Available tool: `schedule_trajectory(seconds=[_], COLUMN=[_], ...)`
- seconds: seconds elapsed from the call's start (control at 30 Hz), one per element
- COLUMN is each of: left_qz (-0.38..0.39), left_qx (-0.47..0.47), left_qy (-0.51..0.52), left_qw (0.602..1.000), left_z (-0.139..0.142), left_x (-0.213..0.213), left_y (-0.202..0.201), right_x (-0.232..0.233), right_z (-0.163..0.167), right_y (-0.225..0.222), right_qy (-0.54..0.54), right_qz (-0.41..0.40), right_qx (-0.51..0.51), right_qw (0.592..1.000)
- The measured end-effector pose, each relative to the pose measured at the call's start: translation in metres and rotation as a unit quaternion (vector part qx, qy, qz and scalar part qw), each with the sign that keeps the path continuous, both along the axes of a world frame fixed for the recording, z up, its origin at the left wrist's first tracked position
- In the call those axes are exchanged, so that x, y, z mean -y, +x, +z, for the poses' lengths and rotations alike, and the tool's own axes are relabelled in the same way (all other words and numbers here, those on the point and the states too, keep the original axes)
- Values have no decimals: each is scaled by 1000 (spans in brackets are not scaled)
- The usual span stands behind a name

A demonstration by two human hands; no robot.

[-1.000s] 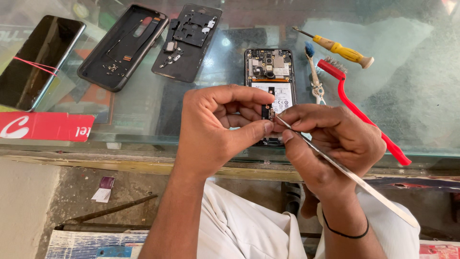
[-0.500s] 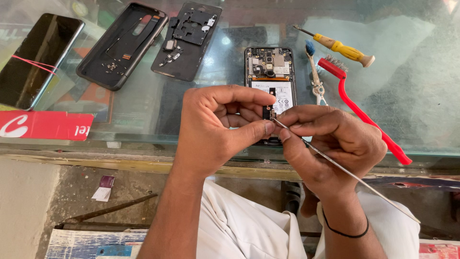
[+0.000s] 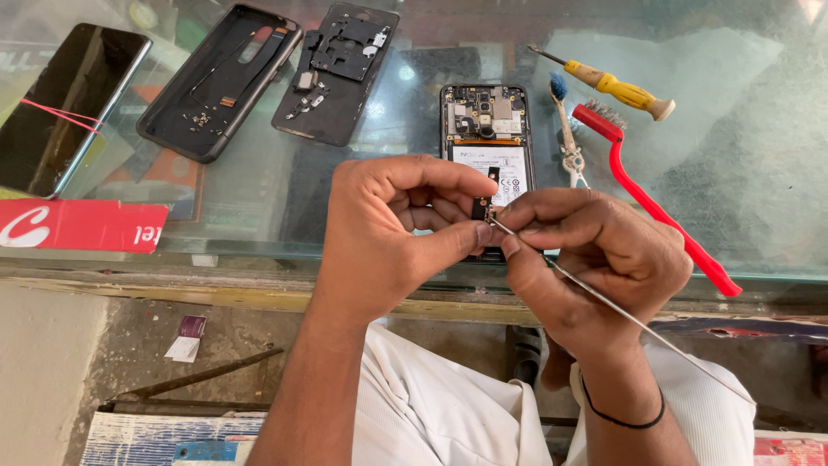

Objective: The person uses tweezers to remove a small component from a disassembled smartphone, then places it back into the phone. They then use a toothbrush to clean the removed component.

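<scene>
My left hand pinches a small dark phone part between thumb and fingers, above the near edge of the glass counter. My right hand grips a long thin metal tool whose tip touches that part; its shaft runs back to the lower right past my wrist. Just behind the hands an opened phone lies face down, its circuit board and white-labelled battery exposed.
On the glass lie a black phone back cover, a black inner frame with small loose parts, a dark phone with a red band, a yellow-handled screwdriver, a red brush and a blue-tipped tool.
The thin metal tool has tilted a little in my right hand, and both hands have shifted slightly around the small part. Everything on the counter is unmoved.
</scene>
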State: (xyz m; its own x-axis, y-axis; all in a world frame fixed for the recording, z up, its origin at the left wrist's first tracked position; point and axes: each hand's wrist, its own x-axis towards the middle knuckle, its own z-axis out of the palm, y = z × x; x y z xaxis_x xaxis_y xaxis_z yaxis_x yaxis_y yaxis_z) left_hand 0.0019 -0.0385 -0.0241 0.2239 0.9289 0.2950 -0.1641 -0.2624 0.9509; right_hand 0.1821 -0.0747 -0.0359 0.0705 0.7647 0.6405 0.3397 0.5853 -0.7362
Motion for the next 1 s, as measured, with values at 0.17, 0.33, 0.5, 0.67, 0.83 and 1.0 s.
schedule_trajectory(seconds=[0.17, 0.33, 0.5, 0.67, 0.83, 1.0], left_qz=[-2, -1, 5, 2, -7, -17], left_qx=[5, 8, -16, -4, 22, 68], left_qy=[1, 4, 6, 8, -7, 11], left_qw=[1000, 1000, 1000, 1000, 1000, 998], left_z=[0, 0, 0, -1, -4, -6], left_x=[0, 0, 0, 0, -1, 3], left_y=[0, 0, 0, 0, 0, 0], right_x=[0, 0, 0, -1, -1, -7], right_z=[-3, -5, 0, -1, -6, 5], right_y=[0, 3, 3, 3, 3, 2], right_qy=[10, 20, 10, 5, 13, -10], right_qz=[-11, 12, 18, -23, 20, 109], right_qx=[4, 1, 7, 28, -41, -260], right_qw=[1000, 1000, 1000, 999, 999, 959])
